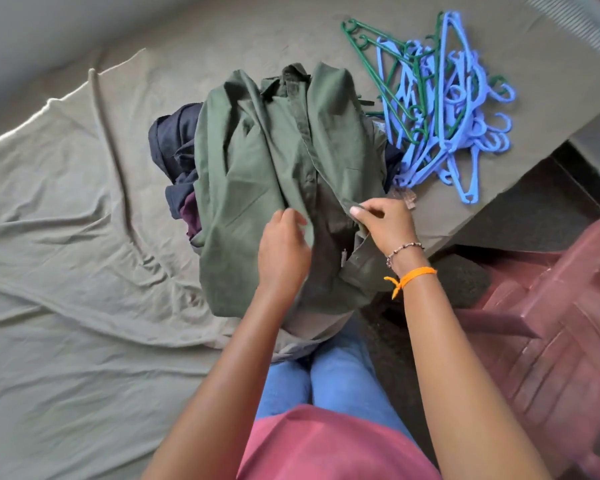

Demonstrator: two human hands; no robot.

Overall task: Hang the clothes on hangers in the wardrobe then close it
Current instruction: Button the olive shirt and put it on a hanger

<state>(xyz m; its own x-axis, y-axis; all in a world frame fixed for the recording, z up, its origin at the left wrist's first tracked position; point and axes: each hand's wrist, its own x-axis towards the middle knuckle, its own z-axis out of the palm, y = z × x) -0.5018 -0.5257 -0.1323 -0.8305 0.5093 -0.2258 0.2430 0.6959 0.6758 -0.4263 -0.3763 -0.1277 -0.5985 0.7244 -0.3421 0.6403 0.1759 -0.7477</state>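
An olive green button-up shirt (267, 161) lies on top of a pile of clothes on the bed, collar away from me. My left hand (283, 251) grips a fold of the shirt's front near its lower part. My right hand (385, 226) pinches the shirt's right front edge between thumb and fingers. Dark navy clothes (174, 140) and a maroon piece (191, 216) stick out from under the shirt on the left. A tangle of blue and green plastic hangers (444, 109) lies on the bed to the right of the pile. No wardrobe is in view.
The bed is covered by a wrinkled grey-green sheet (66, 220). A maroon plastic chair (548, 323) stands at the right, beside the bed's corner. Dark floor (534, 209) shows between the bed and the chair. My legs in blue jeans are below the pile.
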